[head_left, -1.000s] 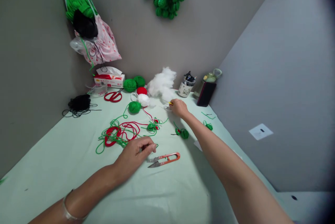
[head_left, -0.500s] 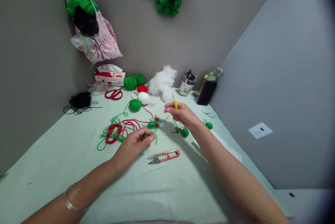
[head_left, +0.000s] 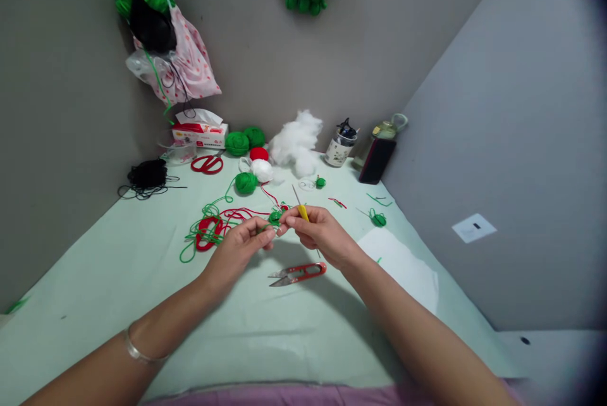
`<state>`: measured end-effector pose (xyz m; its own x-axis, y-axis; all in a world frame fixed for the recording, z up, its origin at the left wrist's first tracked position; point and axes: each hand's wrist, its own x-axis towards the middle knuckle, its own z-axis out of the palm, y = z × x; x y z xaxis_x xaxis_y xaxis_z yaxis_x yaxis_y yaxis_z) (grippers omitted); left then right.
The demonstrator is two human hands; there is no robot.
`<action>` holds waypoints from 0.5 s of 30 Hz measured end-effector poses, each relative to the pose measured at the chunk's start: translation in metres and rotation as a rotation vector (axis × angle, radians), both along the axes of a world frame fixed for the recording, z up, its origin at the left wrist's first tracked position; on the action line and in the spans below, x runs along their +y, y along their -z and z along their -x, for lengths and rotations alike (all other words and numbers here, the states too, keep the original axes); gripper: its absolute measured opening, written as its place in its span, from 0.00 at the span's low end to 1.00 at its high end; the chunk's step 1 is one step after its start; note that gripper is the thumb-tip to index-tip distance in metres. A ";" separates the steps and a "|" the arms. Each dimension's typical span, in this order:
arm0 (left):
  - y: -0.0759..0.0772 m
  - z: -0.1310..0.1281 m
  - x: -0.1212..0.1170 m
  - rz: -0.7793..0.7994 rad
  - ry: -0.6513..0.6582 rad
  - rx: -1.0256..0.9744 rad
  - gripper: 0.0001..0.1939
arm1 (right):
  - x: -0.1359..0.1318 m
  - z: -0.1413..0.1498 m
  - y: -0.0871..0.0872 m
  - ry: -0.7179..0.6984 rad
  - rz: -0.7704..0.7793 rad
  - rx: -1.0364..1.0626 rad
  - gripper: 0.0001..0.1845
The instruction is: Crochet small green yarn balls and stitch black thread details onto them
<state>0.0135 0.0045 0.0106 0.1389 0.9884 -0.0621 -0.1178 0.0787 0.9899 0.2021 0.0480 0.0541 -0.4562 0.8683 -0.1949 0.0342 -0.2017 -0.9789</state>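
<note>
Guiding the green strand [head_left: 262, 227] well likely calls for light, even tension in the left hand [head_left: 239, 245], with the slim tool [head_left: 303, 211] angled so its tip can meet the yarn without splitting it. The left hand is narrow, thumb and finger pinched on the strand; the right hand [head_left: 323, 236] is curled around the tool, its fingertips near the left ones. The strand looks thin and soft, mostly hidden by the fingers. The tool has a yellow grip and a narrow metal shaft tilted upward — its working end too small to read. Both are above the middle of the bench [head_left: 227, 343], with a small green-and-red piece [head_left: 274, 217] just beyond the fingertips and orange snips [head_left: 324, 267] nearer the person.
</note>
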 end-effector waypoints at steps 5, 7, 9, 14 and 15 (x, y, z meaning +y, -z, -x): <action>0.002 0.003 0.000 0.003 0.004 0.011 0.12 | -0.002 -0.001 0.002 0.005 -0.013 -0.015 0.17; 0.001 0.002 0.000 -0.003 0.007 0.023 0.13 | -0.004 -0.001 0.004 -0.008 -0.041 -0.052 0.15; -0.001 0.000 0.000 -0.009 0.011 0.028 0.13 | -0.006 -0.001 0.006 -0.017 -0.083 -0.093 0.12; -0.005 -0.004 -0.002 -0.007 0.029 0.034 0.13 | -0.013 -0.001 0.007 -0.007 -0.186 -0.156 0.07; -0.005 -0.004 -0.003 -0.008 0.038 0.030 0.13 | -0.015 0.000 0.008 -0.001 -0.203 -0.167 0.07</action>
